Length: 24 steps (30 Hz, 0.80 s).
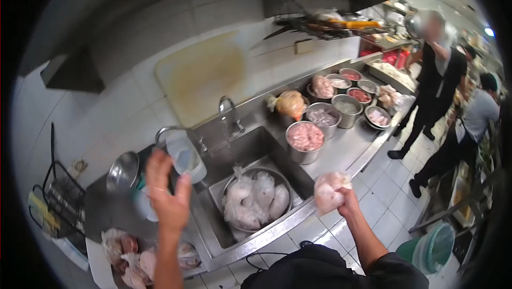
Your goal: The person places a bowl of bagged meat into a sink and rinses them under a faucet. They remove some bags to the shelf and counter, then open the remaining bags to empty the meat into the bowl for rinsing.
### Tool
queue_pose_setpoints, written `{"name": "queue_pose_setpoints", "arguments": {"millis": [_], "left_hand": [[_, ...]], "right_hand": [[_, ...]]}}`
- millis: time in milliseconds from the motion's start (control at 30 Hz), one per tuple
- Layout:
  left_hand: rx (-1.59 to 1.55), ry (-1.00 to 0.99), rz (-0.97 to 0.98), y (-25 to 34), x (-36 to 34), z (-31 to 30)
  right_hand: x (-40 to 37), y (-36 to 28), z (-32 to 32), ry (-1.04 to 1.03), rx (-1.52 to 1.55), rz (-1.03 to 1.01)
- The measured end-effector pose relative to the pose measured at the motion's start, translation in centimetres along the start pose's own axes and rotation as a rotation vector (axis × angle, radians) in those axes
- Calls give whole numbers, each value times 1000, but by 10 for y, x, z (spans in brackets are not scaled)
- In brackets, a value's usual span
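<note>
Head view shows the right hand (348,201) right of centre in the lower half of the frame, fingers closed around a plastic bag of pale pink meat (329,193), which hangs clear of the counter (349,147), beyond the front edge of the sink (205,203). At lower left, the left hand (169,195) is raised with thumb and fingers spread wide and nothing in its grasp; it is slightly blurred.

Between the hands, low in the centre, a round metal bowl (290,203) sits in the sink and holds several filled clear bags (262,190). A curved faucet (228,102) stands above it, with a thin stream falling towards the bowl. More bagged meat (146,262) lies at the bottom left, near the left forearm. Just beyond the left hand is a translucent pitcher (186,161).

Right of the sink, a metal pot of pink meat (305,137) stands among other filled containers. A stained cutting board (205,75) leans on the wall at upper centre-left. Two people (440,75) (474,115) are at upper right, well apart from both hands.
</note>
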<state>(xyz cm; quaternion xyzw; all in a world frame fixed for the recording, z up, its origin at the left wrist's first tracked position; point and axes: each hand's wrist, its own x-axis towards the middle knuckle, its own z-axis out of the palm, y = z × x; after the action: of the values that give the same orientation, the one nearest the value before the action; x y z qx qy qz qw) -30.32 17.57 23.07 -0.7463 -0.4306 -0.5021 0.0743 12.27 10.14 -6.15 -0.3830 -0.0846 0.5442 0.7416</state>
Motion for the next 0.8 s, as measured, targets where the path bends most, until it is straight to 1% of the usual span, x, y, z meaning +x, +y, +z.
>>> {"name": "queue_pose_setpoints", "arguments": {"millis": [67,100,133,200,267,333,367,400,467,500,567,600,667,700,800], "left_hand": [[-244,-90,-354,-15,-66,19],[-213,-123,-439,-25,-96,21],[-190,-157,-514,-34,-123,20],[-235,-115,-670,-48,-178,7],[-135,-1,-650,-78,-244,-5],[-248,137,-925,-82,-294,-20],[-209,126,-957,-93,-330,-30],[-170,116,-987,-104,-352,-35],[-91,43,-1070,-67,-319,-46],[-49,8,-1114,-52,-305,-49],[-36,38,-1138,-47,-295,-48],[-28,61,-1144,-48,-292,-47],[-13,51,-1031,-67,-299,-41],[-5,47,-975,-75,-299,-36],[-20,56,-921,-60,-269,-30]], "right_hand": [[22,-2,-22,32,-70,-43],[23,-4,-23,31,-108,-54],[24,-13,-17,33,-141,-76],[31,-22,-21,56,-142,-98],[48,-25,-32,90,-87,-90],[47,-34,-23,84,-60,-86],[46,-38,-18,80,-47,-82],[48,-40,-16,79,-40,-73],[51,-44,-14,81,-25,-52],[52,-47,-12,95,-13,-73],[51,-45,-7,121,9,-96],[49,-46,-2,99,33,-80],[43,-51,2,42,83,-58],[46,-52,-3,39,75,-78],[25,-67,17,-8,90,-130]]}}
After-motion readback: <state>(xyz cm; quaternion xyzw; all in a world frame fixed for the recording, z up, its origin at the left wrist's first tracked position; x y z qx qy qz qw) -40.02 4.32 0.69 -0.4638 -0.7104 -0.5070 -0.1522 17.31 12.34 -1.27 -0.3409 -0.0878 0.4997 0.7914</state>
